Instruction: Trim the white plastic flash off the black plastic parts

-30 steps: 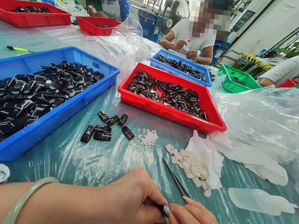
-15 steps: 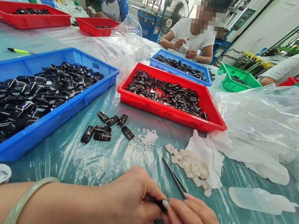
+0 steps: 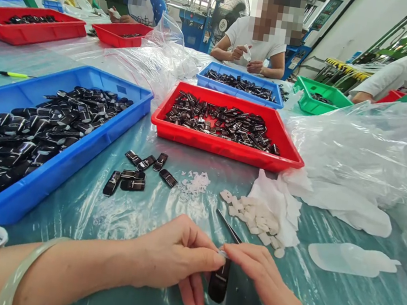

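My left hand (image 3: 177, 260) pinches a small black glossy oblong piece (image 3: 218, 281) by its upper end between thumb and fingers. The piece hangs with its rounded dark end downward and fine pale markings on its face. My right hand (image 3: 267, 292) is beside it, its index finger touching the upper end and its thumb spread away below. Tweezers (image 3: 229, 226) lie just beyond the right hand, their rear end hidden behind it. Farther off are several loose black pieces (image 3: 133, 183), a heap of white scraps (image 3: 194, 185) and small off-white flat pieces (image 3: 251, 215).
A blue tray (image 3: 113, 145) full of black pieces stands at left, a red tray (image 3: 226, 152) of similar parts ahead. At right lie white cloth (image 3: 275, 203), a translucent bottle (image 3: 347, 258) and plastic sheeting (image 3: 371, 141). Co-workers (image 3: 260, 44) sit across the table.
The black piece has turned to show its face and now points downward. My right thumb and fingers have spread apart from it. The whole view has shifted slightly.
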A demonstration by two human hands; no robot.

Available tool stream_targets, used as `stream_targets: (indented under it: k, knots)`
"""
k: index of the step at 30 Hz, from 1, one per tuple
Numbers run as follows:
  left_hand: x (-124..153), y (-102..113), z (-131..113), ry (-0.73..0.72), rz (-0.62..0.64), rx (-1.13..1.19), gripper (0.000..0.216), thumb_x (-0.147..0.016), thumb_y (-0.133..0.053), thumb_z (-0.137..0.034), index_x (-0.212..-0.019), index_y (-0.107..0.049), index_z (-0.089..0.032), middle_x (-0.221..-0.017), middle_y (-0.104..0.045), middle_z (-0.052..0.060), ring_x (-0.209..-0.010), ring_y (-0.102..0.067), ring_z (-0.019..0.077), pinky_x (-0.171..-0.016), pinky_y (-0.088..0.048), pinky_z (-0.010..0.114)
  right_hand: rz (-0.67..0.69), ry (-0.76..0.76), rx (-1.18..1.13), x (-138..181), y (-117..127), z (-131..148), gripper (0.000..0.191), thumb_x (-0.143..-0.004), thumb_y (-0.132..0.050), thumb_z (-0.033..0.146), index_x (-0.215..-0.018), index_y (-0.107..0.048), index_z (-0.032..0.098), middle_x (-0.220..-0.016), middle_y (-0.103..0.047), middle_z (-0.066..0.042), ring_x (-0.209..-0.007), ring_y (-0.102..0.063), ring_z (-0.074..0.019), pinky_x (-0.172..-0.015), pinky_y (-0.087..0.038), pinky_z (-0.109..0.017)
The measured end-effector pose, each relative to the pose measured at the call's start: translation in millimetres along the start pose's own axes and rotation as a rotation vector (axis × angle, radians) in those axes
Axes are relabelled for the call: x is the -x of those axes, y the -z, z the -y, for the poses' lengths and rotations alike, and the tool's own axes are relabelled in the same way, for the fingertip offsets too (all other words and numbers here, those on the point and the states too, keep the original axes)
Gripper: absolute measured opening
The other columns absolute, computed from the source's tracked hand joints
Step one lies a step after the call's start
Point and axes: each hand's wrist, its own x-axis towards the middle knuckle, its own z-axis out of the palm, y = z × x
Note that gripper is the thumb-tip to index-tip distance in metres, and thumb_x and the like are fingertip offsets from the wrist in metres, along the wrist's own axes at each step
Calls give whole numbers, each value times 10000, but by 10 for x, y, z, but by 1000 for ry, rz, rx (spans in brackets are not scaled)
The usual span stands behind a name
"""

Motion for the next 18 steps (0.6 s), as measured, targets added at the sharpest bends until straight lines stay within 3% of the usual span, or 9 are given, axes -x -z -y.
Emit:
stream_targets:
  k: [9,13,18]
  knots:
    - [10,-8,-12,19,38,-30,343,-729,-562,-439,-602,-536,-121,-465,-542,-7,-387,-534,77,-405,-427,161,-76,33,-17,-77,-43,43,376,-718,-682,264,-1038,-513,166,-879,-628,-56,-808,-626,-167,-688,-548,-279]
    - [20,-1,3,45,32,-70,242,-687,-607,-351,-628,-555,-122,-444,-521,-33,-372,-517,64,-411,-429,155,-108,63,1,-120,-54,48,300,-726,-676,286,-968,-530,186,-819,-633,-34,-763,-627,-161,-681,-544,-277]
    - [1,7,33,29,24,-38,235,-625,-648,-345,-621,-559,-128,-451,-535,-36,-371,-519,72,-414,-438,171,-96,120,73,-44,-79,-64,383,-726,-685,372,-1045,-552,206,-899,-656,-34,-823,-644,-171,-699,-539,-246]
